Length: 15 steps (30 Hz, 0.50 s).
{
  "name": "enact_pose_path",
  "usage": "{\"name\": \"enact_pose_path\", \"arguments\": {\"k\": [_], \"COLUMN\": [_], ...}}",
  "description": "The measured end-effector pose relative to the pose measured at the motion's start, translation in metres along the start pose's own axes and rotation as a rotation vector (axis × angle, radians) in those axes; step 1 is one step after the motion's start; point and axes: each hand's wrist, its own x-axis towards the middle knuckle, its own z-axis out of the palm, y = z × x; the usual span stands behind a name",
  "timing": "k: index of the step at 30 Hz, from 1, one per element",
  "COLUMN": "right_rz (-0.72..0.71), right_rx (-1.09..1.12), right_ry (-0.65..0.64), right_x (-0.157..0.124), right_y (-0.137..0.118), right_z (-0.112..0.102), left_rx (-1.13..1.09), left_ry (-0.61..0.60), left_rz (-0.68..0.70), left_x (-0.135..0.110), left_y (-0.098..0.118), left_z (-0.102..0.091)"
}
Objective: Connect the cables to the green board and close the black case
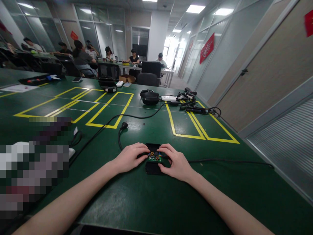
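A small green circuit board (155,158) with copper coils and coloured wires lies between my hands. Above and below it are two black plastic case halves, the far one (153,146) and the near one (153,168). My left hand (133,157) pinches the board's left end between thumb and fingers. Around the right end curves my right hand (176,162), its fingertips at the board's upper right and its thumb by the near case half. A black cable (220,160) runs off to the right from behind my right hand. Another cord with a plug (124,125) lies beyond my left hand.
Yellow tape outlines (116,126) mark the green table (117,202). A black headset (149,97) and a heap of black gear (190,101) lie farther back. A long black cord (132,116) crosses the table. Blurred-out items (36,169) occupy the left. Several people sit behind.
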Motion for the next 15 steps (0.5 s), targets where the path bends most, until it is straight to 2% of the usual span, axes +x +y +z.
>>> {"name": "enact_pose_path", "arguments": {"k": [3,6,12,15], "right_rz": [0.001,-0.003,0.072,0.073], "right_rx": [-0.053,-0.071,-0.081,-0.133], "right_ry": [0.056,0.06,0.049,-0.011], "right_x": [0.002,0.003,0.003,0.002], "right_y": [-0.003,-0.005,0.004,0.015], "right_z": [0.009,0.008,-0.011,-0.02], "left_rx": [0.009,0.023,0.036,0.06], "left_ry": [0.005,0.03,0.021,-0.008], "left_rz": [0.033,0.037,-0.007,-0.01], "left_x": [0.0,-0.001,-0.002,-0.001], "left_y": [-0.001,-0.002,0.001,0.001], "left_z": [0.002,0.003,0.002,0.001]}}
